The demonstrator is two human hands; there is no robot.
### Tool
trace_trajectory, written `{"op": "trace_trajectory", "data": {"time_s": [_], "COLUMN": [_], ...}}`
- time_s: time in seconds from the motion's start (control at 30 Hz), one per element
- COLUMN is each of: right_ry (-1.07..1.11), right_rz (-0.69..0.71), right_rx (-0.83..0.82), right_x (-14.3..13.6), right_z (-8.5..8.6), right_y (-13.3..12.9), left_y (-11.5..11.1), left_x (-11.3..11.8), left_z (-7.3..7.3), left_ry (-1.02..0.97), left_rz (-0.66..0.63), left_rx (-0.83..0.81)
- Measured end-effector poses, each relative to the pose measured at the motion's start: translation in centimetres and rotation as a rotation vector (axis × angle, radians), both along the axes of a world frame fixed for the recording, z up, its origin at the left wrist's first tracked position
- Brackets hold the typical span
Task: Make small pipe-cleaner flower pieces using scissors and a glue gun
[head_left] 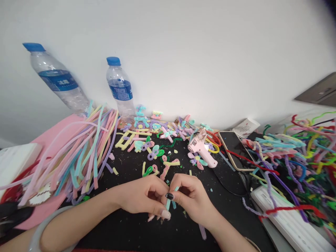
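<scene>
Both hands meet low in the middle of the head view, over a black mat. My left hand [149, 197] has its fingers curled round a short light-blue pipe cleaner [168, 204]. From the other side, my right hand [190, 196] pinches the same piece between thumb and forefinger. Part of the piece is hidden behind the fingers. A lilac pipe cleaner [202, 231] pokes out below my right wrist. Just beyond the fingers lie small bent pipe-cleaner shapes, among them a pink and yellow one [168, 165].
A pink glue gun [202, 148] lies behind my right hand, beside a phone [237, 150]. Loose pastel pipe cleaners [86, 150] heap at left, a tangled pile [296, 157] at right. Two water bottles [120, 87] stand by the wall; a white power strip [291, 217] sits front right.
</scene>
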State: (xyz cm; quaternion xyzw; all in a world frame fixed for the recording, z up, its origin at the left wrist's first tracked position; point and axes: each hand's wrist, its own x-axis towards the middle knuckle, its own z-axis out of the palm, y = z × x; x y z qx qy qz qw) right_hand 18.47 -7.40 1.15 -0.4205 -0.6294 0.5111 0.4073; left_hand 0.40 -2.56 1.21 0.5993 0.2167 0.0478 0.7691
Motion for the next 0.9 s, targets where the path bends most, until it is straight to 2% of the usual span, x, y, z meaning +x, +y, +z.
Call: {"op": "trace_trajectory", "data": {"time_s": [0.1,0.2,0.3,0.37,0.5,0.6,0.77,0.9], "right_ry": [0.051,0.087,0.052,0.02,-0.027,-0.054,-0.072,-0.084], "right_rz": [-0.073,-0.237,-0.332,-0.321,-0.237,-0.217,-0.214,-0.215], "right_rx": [0.016,0.088,0.165,0.193,0.211,0.209,0.196,0.188], "right_x": [0.19,0.55,0.82,0.86,0.75,0.7,0.59,0.56], "right_z": [-0.04,-0.18,-0.32,-0.4,-0.55,-0.6,-0.65,-0.66], "right_y": [0.27,0.55,0.65,0.63,0.54,0.48,0.52,0.67], "left_y": [-0.02,0.25,0.49,0.45,0.13,0.02,-0.13,-0.32], "left_x": [0.23,0.33,0.3,0.27,0.17,0.03,-0.11,0.15], "left_z": [-0.5,-0.66,-0.33,-0.07,0.03,-0.15,-0.42,-0.36], "left_ry": [-0.038,-0.11,-0.099,-0.041,0.03,0.048,0.045,0.069], "left_rz": [0.115,0.299,0.446,0.495,0.472,0.396,0.307,0.32], "left_rx": [-0.027,0.017,0.199,0.397,0.805,0.996,1.094,1.043]}}
